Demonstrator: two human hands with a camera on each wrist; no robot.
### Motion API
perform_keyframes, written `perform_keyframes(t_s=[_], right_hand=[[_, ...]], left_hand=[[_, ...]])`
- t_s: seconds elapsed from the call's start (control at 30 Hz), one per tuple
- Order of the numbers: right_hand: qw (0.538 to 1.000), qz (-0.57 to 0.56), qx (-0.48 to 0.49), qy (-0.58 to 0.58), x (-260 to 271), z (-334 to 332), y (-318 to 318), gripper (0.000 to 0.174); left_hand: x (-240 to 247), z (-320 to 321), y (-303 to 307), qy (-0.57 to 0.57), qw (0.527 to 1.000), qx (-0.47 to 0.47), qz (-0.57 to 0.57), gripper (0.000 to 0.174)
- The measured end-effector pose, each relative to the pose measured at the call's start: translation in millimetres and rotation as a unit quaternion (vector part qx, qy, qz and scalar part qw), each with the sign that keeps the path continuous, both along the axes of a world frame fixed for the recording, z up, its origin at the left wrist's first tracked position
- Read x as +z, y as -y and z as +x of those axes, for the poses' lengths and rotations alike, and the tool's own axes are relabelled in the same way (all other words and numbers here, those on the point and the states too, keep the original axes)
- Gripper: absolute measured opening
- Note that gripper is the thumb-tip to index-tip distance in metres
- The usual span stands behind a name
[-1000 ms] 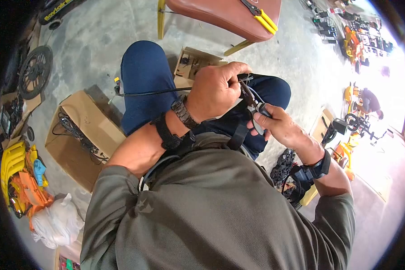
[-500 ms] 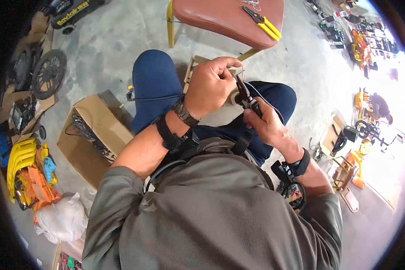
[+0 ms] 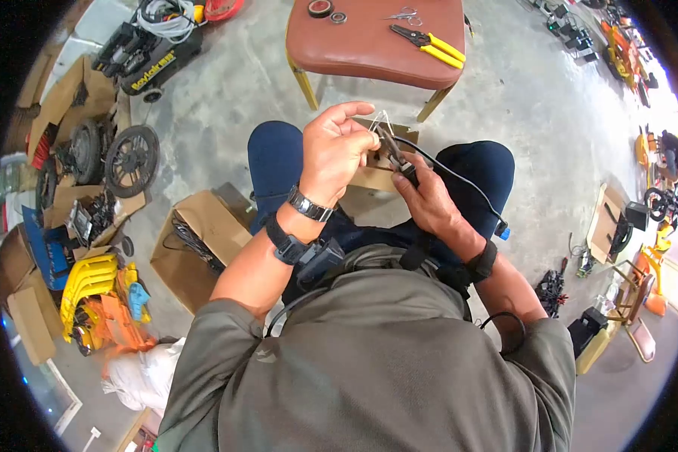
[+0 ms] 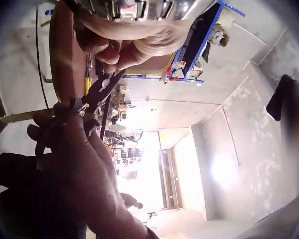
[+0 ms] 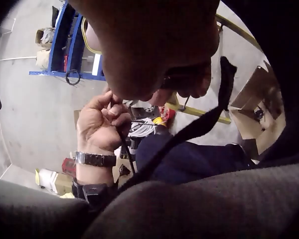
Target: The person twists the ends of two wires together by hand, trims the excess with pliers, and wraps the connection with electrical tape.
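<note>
My left hand (image 3: 335, 154) pinches thin bare wire ends (image 3: 382, 120) between thumb and fingers, the index finger stretched out above. In my right hand (image 3: 433, 200) are dark-handled pliers (image 3: 390, 143), their nose right at those wires. From there a grey cable (image 3: 459, 177) curves over the right knee to a blue connector (image 3: 502, 229). The left wrist view shows the pliers' dark nose (image 4: 104, 87) close under the left fingertips (image 4: 109, 59). A dark cable (image 5: 125, 147) runs down from the left hand in the right wrist view.
Ahead stands a brown padded chair (image 3: 354, 53) bearing yellow-handled wire strippers (image 3: 433, 47), scissors (image 3: 405, 15) and tape rolls (image 3: 320, 8). An open carton (image 3: 380, 177) sits between the knees, another carton (image 3: 196, 260) at the left. Wheels (image 3: 132, 160) and yellow plastic parts (image 3: 90, 286) lie further left.
The head view has shifted, bringing more of the chair seat into sight. The left fingers have spread and turned from the earlier fist-like grip. The blue connector has come into view at the right knee.
</note>
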State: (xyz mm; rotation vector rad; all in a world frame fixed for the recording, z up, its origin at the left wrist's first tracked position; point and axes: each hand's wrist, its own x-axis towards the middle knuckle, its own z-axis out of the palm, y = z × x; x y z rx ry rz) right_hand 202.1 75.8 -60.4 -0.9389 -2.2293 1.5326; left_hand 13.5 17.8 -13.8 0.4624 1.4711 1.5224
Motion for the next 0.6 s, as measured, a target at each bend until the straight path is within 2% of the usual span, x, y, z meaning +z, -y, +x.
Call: perform_keyframes(t_s=[0.13, 0.23, 0.33, 0.43, 0.6], right_hand=[[0.996, 0.088, 0.001, 0.020, -8.7, -0.9, -4.0, 0.035], [0.995, 0.100, 0.007, 0.030, -9.0, 0.3, -6.4, 0.042], [0.998, -0.046, 0.022, 0.029, 0.9, 1.2, -6.1, 0.042], [0.991, -0.131, 0.032, 0.025, -5.5, 4.3, -5.2, 0.045], [0.994, -0.103, 0.021, 0.012, -10.0, 16.4, -5.7, 0.049]], left_hand=[[7.0, 2.8, -1.1, -0.011, 1.000, 0.012, 0.002, 0.037], [-1.0, 3.6, -1.6, -0.036, 0.999, 0.017, 0.008, 0.036], [-8.0, 5.3, -3.1, -0.037, 0.999, 0.024, 0.022, 0.035], [-11.5, 6.3, -5.3, -0.038, 0.999, 0.029, 0.017, 0.035], [-6.9, 7.8, -8.7, -0.056, 0.998, 0.034, 0.000, 0.035]])
